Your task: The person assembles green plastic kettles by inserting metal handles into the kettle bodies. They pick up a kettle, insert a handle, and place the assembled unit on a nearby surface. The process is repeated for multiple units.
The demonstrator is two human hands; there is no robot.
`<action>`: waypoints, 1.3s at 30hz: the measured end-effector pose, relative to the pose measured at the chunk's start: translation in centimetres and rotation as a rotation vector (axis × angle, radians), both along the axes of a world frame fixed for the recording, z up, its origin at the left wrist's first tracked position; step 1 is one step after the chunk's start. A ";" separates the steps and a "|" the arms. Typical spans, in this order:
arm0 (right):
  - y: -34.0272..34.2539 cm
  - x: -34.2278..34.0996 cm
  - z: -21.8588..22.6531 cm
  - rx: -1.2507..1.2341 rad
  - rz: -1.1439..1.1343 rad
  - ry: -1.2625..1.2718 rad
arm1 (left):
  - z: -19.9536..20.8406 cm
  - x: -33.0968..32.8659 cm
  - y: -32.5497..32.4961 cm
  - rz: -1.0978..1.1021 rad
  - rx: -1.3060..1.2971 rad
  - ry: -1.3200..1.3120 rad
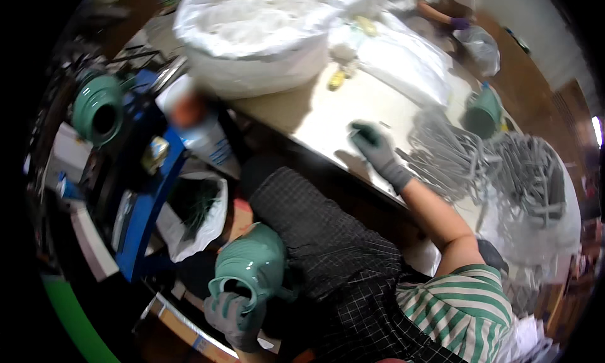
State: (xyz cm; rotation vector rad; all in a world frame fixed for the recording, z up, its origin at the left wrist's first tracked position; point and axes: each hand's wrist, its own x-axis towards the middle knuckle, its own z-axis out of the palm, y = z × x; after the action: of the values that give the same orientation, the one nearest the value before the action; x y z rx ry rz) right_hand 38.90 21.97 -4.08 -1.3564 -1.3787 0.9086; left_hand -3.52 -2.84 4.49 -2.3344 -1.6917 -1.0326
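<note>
My left hand [234, 320], in a grey glove, is closed on the rim of a glossy green plastic jug body [252, 257]. The jug lies tilted beside my lap, its round mouth toward me. Over the pale worktable [324, 126], my gloved right hand [376, 150] reaches out, fingers stretched and somewhat blurred. Dark green shows at its fingertips, and I make out nothing held in it. Just right of this hand spreads a pile of grey curved plastic strips [444, 152].
A large white-lined tub [255, 63] stands at the table's back left. More grey strips fill a plastic-lined container [526, 177] at right. Another green jug body [97, 111] sits beside the blue machine frame [154, 215]. A green vessel [482, 114] is farther right. Another person [450, 13] handles a clear bag.
</note>
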 end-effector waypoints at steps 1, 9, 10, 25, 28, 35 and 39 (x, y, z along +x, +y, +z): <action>0.8 6.6 -1.6 0.138 -0.152 -0.087 | 0.0 0.4 -0.1 0.029 0.019 -0.001; -20.2 33.1 -1.6 0.366 -1.296 -0.200 | -0.7 3.2 1.7 0.024 -0.066 0.026; -20.9 32.7 -4.7 0.235 -1.242 -0.305 | -0.6 3.5 2.2 0.005 -0.066 0.038; 0.9 9.3 -7.0 -0.284 -1.016 -0.235 | 0.5 5.6 2.8 0.000 -0.174 0.132; 2.2 3.8 -4.0 -0.197 -0.774 -0.157 | 1.2 5.7 2.9 -0.008 -0.183 0.143; 2.9 1.2 -3.7 -0.226 -0.481 -0.127 | 1.5 6.0 2.2 -0.006 -0.173 0.149; -3.4 1.4 -0.4 -0.360 -0.035 0.034 | 1.0 5.2 1.4 0.018 -0.170 0.126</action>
State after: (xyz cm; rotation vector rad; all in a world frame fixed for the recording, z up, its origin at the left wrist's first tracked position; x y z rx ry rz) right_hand 40.27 18.55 -4.50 -1.6189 -1.1990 1.1910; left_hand 1.64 -1.41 5.45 -2.4215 -1.8145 -0.7480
